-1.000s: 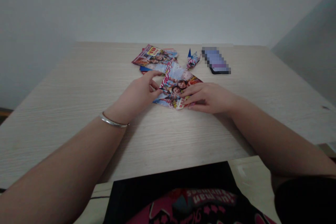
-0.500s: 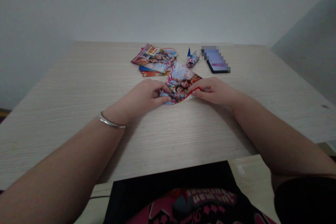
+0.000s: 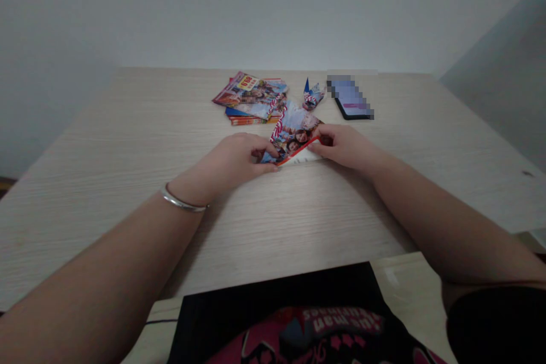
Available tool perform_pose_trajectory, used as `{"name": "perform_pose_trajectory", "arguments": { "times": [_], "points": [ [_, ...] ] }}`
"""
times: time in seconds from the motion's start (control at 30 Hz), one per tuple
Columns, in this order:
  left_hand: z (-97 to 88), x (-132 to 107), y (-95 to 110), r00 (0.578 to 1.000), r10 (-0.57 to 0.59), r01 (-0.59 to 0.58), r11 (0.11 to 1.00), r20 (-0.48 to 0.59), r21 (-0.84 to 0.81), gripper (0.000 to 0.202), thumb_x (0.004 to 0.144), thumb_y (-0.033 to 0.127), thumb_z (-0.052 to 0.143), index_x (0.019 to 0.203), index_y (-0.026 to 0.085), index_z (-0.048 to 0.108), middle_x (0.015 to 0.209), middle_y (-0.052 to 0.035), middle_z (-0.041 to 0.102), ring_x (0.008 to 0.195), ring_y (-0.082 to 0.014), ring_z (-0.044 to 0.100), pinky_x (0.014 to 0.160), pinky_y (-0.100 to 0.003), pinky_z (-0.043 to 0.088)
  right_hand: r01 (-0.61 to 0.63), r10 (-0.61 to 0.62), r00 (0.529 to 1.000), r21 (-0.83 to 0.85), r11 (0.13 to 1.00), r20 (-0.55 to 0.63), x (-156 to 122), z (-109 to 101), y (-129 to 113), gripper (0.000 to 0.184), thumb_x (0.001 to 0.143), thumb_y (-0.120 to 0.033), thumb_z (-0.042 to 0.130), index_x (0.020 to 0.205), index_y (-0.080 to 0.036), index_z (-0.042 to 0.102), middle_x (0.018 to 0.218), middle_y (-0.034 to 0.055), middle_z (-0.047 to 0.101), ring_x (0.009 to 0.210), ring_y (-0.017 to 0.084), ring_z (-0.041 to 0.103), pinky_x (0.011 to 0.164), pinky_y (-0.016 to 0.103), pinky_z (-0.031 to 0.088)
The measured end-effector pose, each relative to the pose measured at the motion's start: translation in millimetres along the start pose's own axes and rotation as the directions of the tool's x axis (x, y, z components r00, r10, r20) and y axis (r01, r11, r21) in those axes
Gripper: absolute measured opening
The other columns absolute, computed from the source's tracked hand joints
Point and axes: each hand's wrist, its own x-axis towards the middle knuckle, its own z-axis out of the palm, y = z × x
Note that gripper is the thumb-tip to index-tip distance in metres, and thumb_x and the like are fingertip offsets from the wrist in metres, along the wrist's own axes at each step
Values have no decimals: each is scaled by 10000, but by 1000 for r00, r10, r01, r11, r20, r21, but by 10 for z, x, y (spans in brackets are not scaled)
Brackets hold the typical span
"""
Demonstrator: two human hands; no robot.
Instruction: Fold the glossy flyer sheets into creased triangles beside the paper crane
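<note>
Printed paper, near edge seemingly folded, has table room in front.

Left hand and right hand both bare, forearms too. Left wrist: one silver bangle, narrow rigid band, smooth and shiny, sits loose. Right upper arm: short black sleeve, plain, ends near elbow. Top is black with a busy front print in magenta-pink. Print has pale block lettering, upside down from this view, on dark red; can't read it reliably. Small pink stars below that, grey-blue patch beside, larger pink shapes with pale outlines lower down.
</note>
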Motion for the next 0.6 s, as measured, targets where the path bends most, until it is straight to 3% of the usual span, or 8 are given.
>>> {"name": "perform_pose_trajectory", "arguments": {
  "times": [0.17, 0.4, 0.53, 0.6],
  "points": [
    [60, 23, -47, 988, 151, -150, 986, -10, 68, 261, 932, 377, 669, 1076, 253, 848, 1078, -103, 742, 994, -255, 660, 910, -404, 503, 22, -22, 1000, -94, 995, 4, 10, 13, -47, 219, 906, -395, 655, 776, -227, 603, 703, 2, 637, 621, 153, 520, 587, 301, 335],
    [8, 43, -9, 976, 209, -211, 977, 59, 41, 154, 926, 305, 705, 929, 262, 853, 1011, -53, 744, 954, -218, 660, 895, -364, 501, 22, -7, 996, -172, 985, 87, -16, -51, -63, 220, 945, -400, 623, 848, -211, 680, 800, 50, 716, 667, 178, 572, 614, 312, 359],
    [-72, 10, 82, 969, 217, -228, 970, 117, 81, 238, 987, 313, 604, 971, 232, 828, 1003, -54, 757, 963, -213, 672, 936, -357, 495, -2, 28, 994, -246, 969, 104, -29, -99, -73, 232, 952, -398, 613, 889, -197, 709, 832, 62, 726, 676, 176, 563, 616, 306, 348],
    [-94, -18, 126, 978, 169, -184, 975, 122, 123, 269, 1006, 335, 567, 1057, 207, 798, 1039, -66, 767, 993, -224, 680, 947, -365, 494, -24, 63, 989, -276, 961, 134, -32, -138, -84, 232, 951, -391, 610, 909, -191, 719, 826, 61, 720, 674, 174, 561, 623, 303, 351]
  ]
}}
